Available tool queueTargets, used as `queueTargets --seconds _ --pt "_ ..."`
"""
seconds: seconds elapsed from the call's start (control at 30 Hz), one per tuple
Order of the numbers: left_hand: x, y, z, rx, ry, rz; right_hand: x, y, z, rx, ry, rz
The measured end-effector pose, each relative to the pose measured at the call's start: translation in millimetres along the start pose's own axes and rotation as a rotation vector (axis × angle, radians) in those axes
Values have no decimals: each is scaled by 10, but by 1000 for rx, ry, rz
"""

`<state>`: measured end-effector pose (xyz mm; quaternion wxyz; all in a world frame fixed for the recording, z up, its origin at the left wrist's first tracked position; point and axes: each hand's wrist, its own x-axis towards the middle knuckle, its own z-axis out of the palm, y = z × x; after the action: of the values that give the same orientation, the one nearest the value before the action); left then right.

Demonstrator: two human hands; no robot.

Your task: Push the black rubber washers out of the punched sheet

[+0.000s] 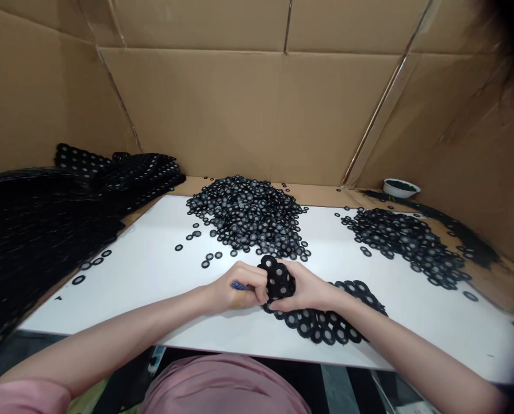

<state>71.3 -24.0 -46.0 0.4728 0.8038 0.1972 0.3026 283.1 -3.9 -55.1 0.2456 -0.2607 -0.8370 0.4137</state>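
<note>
My right hand [307, 286] is closed round the bunched end of a black sheet of joined round rings with pale centres [278, 282]. The rest of this sheet [326, 328] lies flat on the white board, passing under my right wrist. Close against the bunched end, my left hand [243, 286] is curled shut. A small blue object [238, 285] shows between its fingers; its full shape is hidden. Whether the left fingertips also pinch the sheet's edge, I cannot tell.
Beyond my hands is a large heap of loose black rings [248, 213] on the white board [145, 299]. Another heap [407, 244] lies at right, near a white bowl [401, 188] of dark bits. Black ringed sheets [45, 207] are piled at left. Cardboard walls [240, 109] enclose the back and sides.
</note>
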Motion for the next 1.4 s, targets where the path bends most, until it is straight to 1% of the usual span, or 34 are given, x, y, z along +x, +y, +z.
queueTargets --seconds 0.17,0.3,0.4,0.5,0.57,0.63,0.73,0.87,0.97,1.07,1.27,1.4 --pt "11 -56 2 -102 62 -71 9 30 -1 -6 -1 -6" --pt "1 -64 31 -123 30 -103 8 41 3 -28 -8 -4" --pt "-3 -63 46 -116 2 -102 4 58 12 -52 4 -5" --pt "-1 -71 50 -131 15 -109 2 62 14 -49 14 -4" --pt "6 -81 43 -177 65 -150 3 45 1 -38 10 3" --pt "17 -86 21 -272 136 -220 2 15 -28 -20 -5 3" --pt "33 -62 -47 -454 253 -292 -9 -38 -94 0 -74 -8" --pt "44 16 -144 -577 397 -240 -30 -80 -162 -45 -159 36" --pt "48 44 -177 -579 446 -201 -29 -72 -156 -60 -164 43" --pt "51 24 -184 -542 462 -197 -15 -39 -115 -99 -106 32" --pt "35 -9 -207 -427 461 -268 -3 15 -58 -197 -58 -7" --pt "21 -27 -204 -306 403 -334 -10 6 -88 -277 -28 -4"
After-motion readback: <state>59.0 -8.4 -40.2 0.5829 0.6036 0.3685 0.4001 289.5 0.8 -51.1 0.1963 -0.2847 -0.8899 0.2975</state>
